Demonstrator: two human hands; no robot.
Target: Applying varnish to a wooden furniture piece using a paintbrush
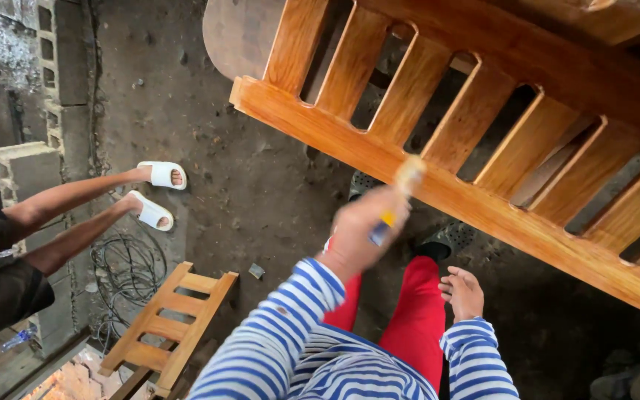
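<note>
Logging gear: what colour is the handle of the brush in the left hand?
Blue and yellow brush handle, blurred, in the left hand; head view.

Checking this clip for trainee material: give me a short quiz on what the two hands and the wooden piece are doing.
1. True or false: the right hand holds a tool.
2. What does the left hand grip? A) paintbrush B) hammer C) saw
3. Fill in: the paintbrush bristles meet the glossy slatted wooden frame on its lower ____.
Key: 1 false, it is empty, with open fingers; 2 A; 3 rail.
</note>
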